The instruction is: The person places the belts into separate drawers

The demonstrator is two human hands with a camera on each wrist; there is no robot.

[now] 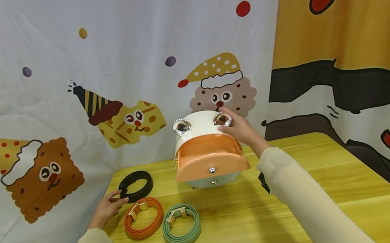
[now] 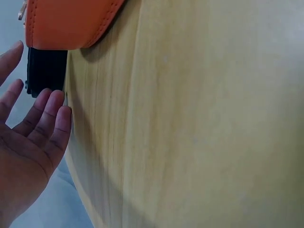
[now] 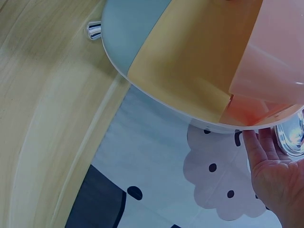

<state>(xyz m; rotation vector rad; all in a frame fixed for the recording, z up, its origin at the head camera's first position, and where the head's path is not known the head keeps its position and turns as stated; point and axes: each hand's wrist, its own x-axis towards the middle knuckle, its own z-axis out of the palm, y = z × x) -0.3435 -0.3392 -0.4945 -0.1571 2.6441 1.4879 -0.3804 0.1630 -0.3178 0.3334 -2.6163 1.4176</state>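
Observation:
A frog-shaped drawer box (image 1: 200, 122) stands on the table, with a white top and two chrome ring eyes. Its upper orange drawer (image 1: 211, 163) is pulled out above a pale blue-green lower drawer (image 1: 204, 183). My right hand (image 1: 238, 128) touches the box's upper right side by the chrome eye (image 1: 222, 120); its fingers lie fairly straight along the edge in the right wrist view. At the table's left side lies a coiled black belt (image 1: 148, 187). My left hand (image 1: 107, 208) reaches the left rim of that coil, fingers loosely extended and the palm bare in the left wrist view.
A coiled orange belt (image 1: 144, 233) with a gold buckle lies just in front of the black one. To its right is a coiled green belt (image 1: 184, 240). The wooden table (image 1: 311, 188) ends at a printed cloth backdrop (image 1: 123, 44) behind and on both sides.

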